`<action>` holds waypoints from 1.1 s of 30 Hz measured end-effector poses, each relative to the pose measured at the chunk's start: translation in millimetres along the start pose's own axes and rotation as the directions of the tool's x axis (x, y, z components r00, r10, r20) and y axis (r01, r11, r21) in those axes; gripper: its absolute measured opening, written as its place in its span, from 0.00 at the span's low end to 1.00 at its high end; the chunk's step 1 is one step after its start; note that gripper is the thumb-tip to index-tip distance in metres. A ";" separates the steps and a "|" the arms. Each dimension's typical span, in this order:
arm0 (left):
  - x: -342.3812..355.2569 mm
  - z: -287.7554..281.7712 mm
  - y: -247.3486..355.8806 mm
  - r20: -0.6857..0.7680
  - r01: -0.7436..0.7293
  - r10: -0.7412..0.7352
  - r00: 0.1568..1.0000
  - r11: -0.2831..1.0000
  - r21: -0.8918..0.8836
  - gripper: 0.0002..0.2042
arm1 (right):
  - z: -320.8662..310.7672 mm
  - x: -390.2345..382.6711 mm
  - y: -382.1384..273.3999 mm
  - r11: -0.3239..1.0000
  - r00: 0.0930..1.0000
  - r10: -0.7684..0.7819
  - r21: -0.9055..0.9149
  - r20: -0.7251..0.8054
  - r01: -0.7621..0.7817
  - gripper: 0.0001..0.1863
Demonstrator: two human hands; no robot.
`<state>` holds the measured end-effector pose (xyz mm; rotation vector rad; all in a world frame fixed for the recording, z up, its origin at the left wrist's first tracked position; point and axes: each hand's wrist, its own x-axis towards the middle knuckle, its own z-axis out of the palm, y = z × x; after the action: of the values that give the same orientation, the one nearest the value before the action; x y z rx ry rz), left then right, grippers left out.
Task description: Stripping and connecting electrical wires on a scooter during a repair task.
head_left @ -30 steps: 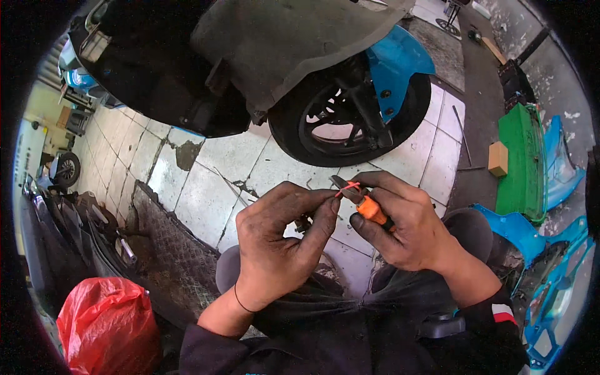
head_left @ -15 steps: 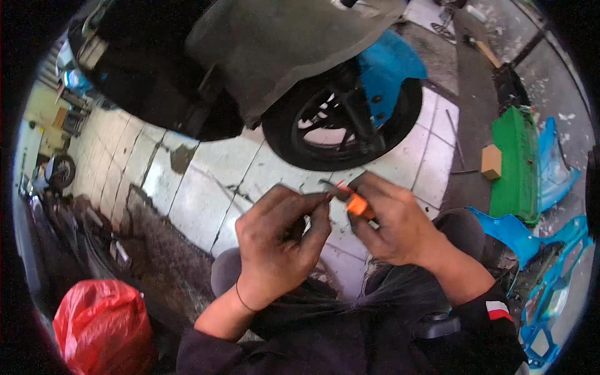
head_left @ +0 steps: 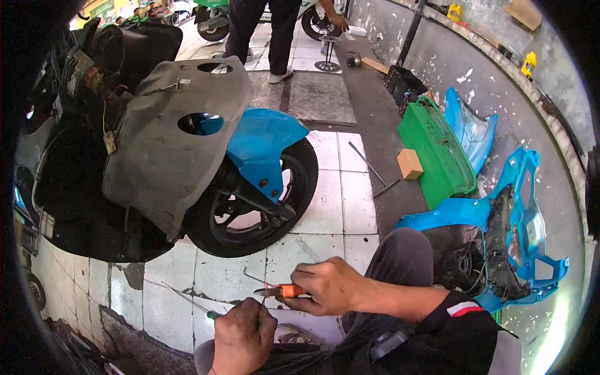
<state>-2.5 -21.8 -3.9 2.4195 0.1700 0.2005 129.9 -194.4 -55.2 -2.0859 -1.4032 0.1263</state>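
My right hand [head_left: 325, 286] is closed around orange-handled pliers [head_left: 290, 290], whose dark jaws point left. Just below the jaws, my left hand [head_left: 244, 331] pinches a thin red wire [head_left: 265, 279]. The wire passes at the jaws; whether they grip it I cannot tell. A screwdriver with a green handle [head_left: 213, 314] shows beside my left hand, apparently on the tiles. Ahead is a partly stripped scooter with a black front wheel [head_left: 306, 181], a blue fender [head_left: 259, 140] and a grey panel [head_left: 165, 147].
To the right lie a green panel [head_left: 431, 156], a small cardboard box [head_left: 410, 164] and a blue body frame [head_left: 450, 214] by the wall. Metal rods [head_left: 367, 164] rest on the floor. Beyond, a person in dark trousers [head_left: 249, 28] stands near another scooter.
The view has swung right and up, bringing more of the scooter and the standing person into sight. My hands appear lower and farther left, with the pliers still in the right one.
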 end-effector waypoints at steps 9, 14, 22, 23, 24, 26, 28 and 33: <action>-22.3 -17.2 14.7 0.210 -0.075 0.084 0.974 0.996 -0.051 0.07 | 67.0 -58.9 99.2 0.952 0.958 0.285 -0.116 0.006 -0.283 0.15; -38.6 -47.0 -51.4 -0.187 0.152 -0.127 0.974 0.980 0.127 0.07 | 26.3 -14.3 74.3 0.761 0.785 0.602 0.402 -0.147 -0.509 0.11; 27.8 -31.0 -24.8 -0.045 0.066 -0.105 0.993 0.854 -0.516 0.08 | -38.2 29.8 9.7 0.799 0.952 0.303 0.556 -0.043 -0.229 0.15; 31.2 -28.6 -22.1 -0.046 0.075 -0.114 0.992 0.861 -0.503 0.08 | -50.5 30.0 9.3 0.801 0.959 0.275 0.568 -0.064 -0.191 0.15; 30.0 -27.5 -21.7 -0.066 0.053 -0.104 0.992 0.842 -0.537 0.08 | -52.8 36.2 9.6 0.751 0.975 0.199 0.655 -0.101 -0.085 0.17; 27.3 -28.6 -19.0 -0.092 0.027 -0.092 0.991 0.837 -0.547 0.09 | -67.2 42.9 2.3 0.733 0.977 0.211 0.663 -0.009 -0.152 0.17; 29.1 -24.5 -13.5 -0.109 0.026 -0.101 0.989 0.839 -0.544 0.09 | -72.9 48.5 1.0 0.691 0.970 0.232 0.689 0.077 -0.220 0.17; 32.7 -16.4 -6.1 -0.102 0.024 -0.093 0.990 0.842 -0.539 0.09 | -53.8 46.0 -1.2 0.727 0.983 0.183 0.673 -0.004 -0.133 0.14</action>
<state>26.1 -1.1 7.5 1.8366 0.2123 0.3249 170.3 -177.6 0.4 -1.5612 -0.9288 0.5453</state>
